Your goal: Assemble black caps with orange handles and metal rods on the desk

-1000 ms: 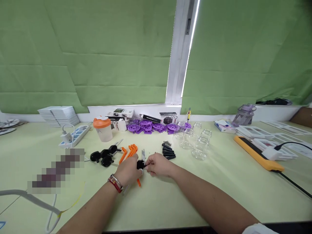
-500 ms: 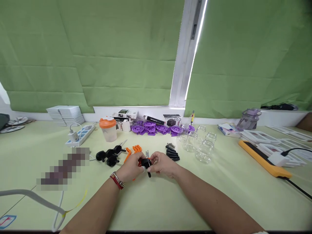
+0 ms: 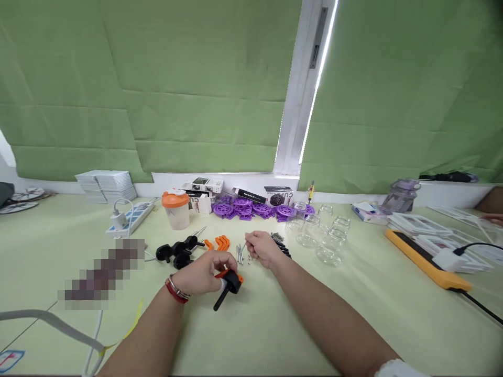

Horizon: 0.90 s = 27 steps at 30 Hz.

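Observation:
My left hand [image 3: 208, 272] is closed around a black round plastic part with a rod-like handle [image 3: 232, 283], held tilted just above the table. Orange plastic shows at the edge of this part. Farther forward, my right hand [image 3: 262, 248] pinches a thin metal rod [image 3: 244, 245] between thumb and fingers. Below its fingertips lie several metal rods [image 3: 239, 255] and a few tiny metal pieces [image 3: 249, 260]. Bent orange pieces [image 3: 222, 243] rest beyond my left hand. To its left sit several black round parts [image 3: 173, 250] with metal rods sticking out.
Black handles [image 3: 282, 248] and a pile of springs or screws [image 3: 277, 236] lie right of my right hand. Clear jars [image 3: 330, 246] stand beyond them. Purple plastic parts [image 3: 243, 207] and boxes line the back. An orange-lidded cup [image 3: 176, 212] is at left, a yellow power strip [image 3: 428, 259] at right.
My right hand has left the black part, moved forward and taken a metal rod. My left hand has shifted slightly left, and the black part's handle now points down-left. Fingers appear at the far right edge.

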Available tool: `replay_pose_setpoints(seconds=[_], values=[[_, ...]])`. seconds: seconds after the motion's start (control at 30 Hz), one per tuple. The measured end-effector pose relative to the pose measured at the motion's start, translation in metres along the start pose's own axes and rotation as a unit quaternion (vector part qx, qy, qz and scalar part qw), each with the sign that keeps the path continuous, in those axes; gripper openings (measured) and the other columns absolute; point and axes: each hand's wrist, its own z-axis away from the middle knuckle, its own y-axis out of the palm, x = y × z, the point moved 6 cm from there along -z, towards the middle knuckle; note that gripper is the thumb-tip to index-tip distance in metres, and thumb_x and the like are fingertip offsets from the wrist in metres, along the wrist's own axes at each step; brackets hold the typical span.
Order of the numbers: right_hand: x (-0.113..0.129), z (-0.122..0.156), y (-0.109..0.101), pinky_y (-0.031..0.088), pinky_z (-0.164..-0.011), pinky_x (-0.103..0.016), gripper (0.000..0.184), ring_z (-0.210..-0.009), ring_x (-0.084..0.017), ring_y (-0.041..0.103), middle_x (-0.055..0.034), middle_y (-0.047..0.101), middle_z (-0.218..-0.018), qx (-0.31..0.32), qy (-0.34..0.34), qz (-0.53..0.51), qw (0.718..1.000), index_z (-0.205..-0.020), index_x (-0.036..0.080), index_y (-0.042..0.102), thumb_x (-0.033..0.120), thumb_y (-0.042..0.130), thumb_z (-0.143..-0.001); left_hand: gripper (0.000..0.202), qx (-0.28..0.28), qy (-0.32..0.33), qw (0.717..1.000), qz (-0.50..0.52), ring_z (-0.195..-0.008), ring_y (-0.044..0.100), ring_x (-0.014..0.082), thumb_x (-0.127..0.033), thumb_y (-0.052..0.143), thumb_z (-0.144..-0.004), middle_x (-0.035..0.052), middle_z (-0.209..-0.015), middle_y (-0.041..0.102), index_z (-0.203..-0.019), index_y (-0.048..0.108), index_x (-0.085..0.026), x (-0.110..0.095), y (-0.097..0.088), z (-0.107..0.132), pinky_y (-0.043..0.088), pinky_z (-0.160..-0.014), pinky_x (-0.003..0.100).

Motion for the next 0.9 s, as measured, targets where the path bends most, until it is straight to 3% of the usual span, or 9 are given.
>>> replay_pose_setpoints(seconds=[0.1, 0.17, 0.23, 0.3, 0.37, 0.5, 0.57, 0.7, 0.9], values=[[0.013, -0.002, 0.005, 0.04, -0.056, -0.023, 0.013, -0.061, -0.011, 0.052, -0.0011, 0.059, -0.07, -0.036, -0.17, 0.192, 0.966, -0.079, 0.018, 0.058, 0.026, 0.05, -0.084, 0.025, -0.084, -0.025, 0.989, 0.115, -0.066, 0.055, 0.0126, -0.025, 0.067, -0.065, 0.0028, -0.083, 0.062, -0.087, 0.059, -0.017, 0.001, -0.019, 0.002, 0.044, -0.057, 0.024], [0.011, 0.002, 0.02, 0.042, -0.069, -0.026, 0.013, -0.076, -0.015, 0.057, -0.0041, 0.063, -0.079, 0.009, -0.247, 0.369, 0.896, -0.078, 0.019, 0.062, 0.019, 0.05, -0.083, 0.03, -0.176, -0.053, 0.966, 0.182, -0.06, 0.053, 0.0105, -0.032, 0.069, -0.066, 0.0013, -0.08, 0.06, -0.09, 0.057, -0.017, 0.011, -0.033, 0.002, 0.043, -0.053, 0.023], [0.002, 0.006, 0.033, 0.041, -0.076, -0.028, 0.016, -0.085, -0.018, 0.057, -0.0067, 0.064, -0.083, 0.053, -0.275, 0.498, 0.821, -0.072, 0.018, 0.063, 0.015, 0.051, -0.083, 0.033, -0.265, -0.076, 0.938, 0.21, -0.059, 0.052, 0.0091, -0.033, 0.071, -0.063, -0.0006, -0.077, 0.059, -0.087, 0.057, -0.016, 0.026, -0.045, 0.002, 0.042, -0.055, 0.023], [-0.003, 0.009, 0.039, 0.04, -0.079, -0.029, 0.018, -0.09, -0.02, 0.056, -0.0083, 0.063, -0.085, 0.079, -0.279, 0.548, 0.784, -0.069, 0.017, 0.064, 0.016, 0.053, -0.083, 0.033, -0.333, -0.101, 0.915, 0.202, -0.061, 0.052, 0.0093, -0.031, 0.074, -0.058, -0.0018, -0.074, 0.058, -0.081, 0.056, -0.015, 0.042, -0.051, 0.003, 0.042, -0.058, 0.022], [0.001, 0.011, 0.039, 0.039, -0.083, -0.03, 0.019, -0.094, -0.02, 0.055, -0.009, 0.063, -0.09, 0.068, -0.284, 0.522, 0.802, -0.072, 0.017, 0.066, 0.021, 0.053, -0.085, 0.033, -0.357, -0.119, 0.91, 0.175, -0.063, 0.053, 0.0103, -0.031, 0.073, -0.058, -0.0016, -0.074, 0.058, -0.081, 0.056, -0.015, 0.052, -0.051, 0.002, 0.042, -0.059, 0.023], [0.012, 0.015, 0.031, 0.044, -0.074, -0.03, 0.029, -0.083, -0.016, 0.058, -0.0068, 0.063, -0.094, 0.042, -0.228, 0.269, 0.935, -0.111, 0.018, 0.057, 0.035, 0.049, -0.088, 0.03, -0.328, -0.106, 0.937, 0.05, -0.065, 0.053, 0.0131, -0.032, 0.068, -0.063, -0.0001, -0.075, 0.058, -0.085, 0.057, -0.015, 0.044, -0.037, -0.005, 0.041, -0.058, 0.025], [0.009, 0.018, 0.035, 0.045, -0.062, -0.027, 0.038, -0.069, -0.014, 0.057, -0.0039, 0.063, -0.088, 0.078, -0.167, 0.121, 0.975, -0.118, 0.019, 0.048, 0.038, 0.051, -0.085, 0.025, -0.298, -0.074, 0.952, -0.003, -0.067, 0.053, 0.0139, -0.029, 0.065, -0.065, -0.0004, -0.074, 0.058, -0.085, 0.057, -0.016, 0.033, -0.026, -0.011, 0.042, -0.061, 0.026], [0.01, 0.021, 0.036, 0.044, -0.057, -0.025, 0.034, -0.062, -0.011, 0.055, -0.0018, 0.061, -0.084, 0.076, -0.153, -0.014, 0.985, -0.098, 0.019, 0.054, 0.039, 0.064, -0.073, 0.02, -0.249, -0.05, 0.967, -0.025, -0.066, 0.053, 0.0135, -0.023, 0.062, -0.064, -0.0018, -0.072, 0.055, -0.082, 0.055, -0.017, 0.025, -0.008, -0.016, 0.045, -0.061, 0.026], [0.031, 0.022, -0.022, 0.043, -0.055, -0.026, 0.045, -0.066, -0.015, 0.058, -0.0031, 0.06, -0.081, -0.152, -0.235, -0.028, 0.96, -0.104, 0.018, 0.052, 0.05, 0.06, -0.074, 0.023, -0.267, -0.163, 0.947, 0.069, -0.056, 0.056, 0.0124, -0.019, 0.061, -0.063, -0.0017, -0.068, 0.057, -0.085, 0.052, -0.018, 0.05, -0.026, -0.011, 0.047, -0.051, 0.025]])
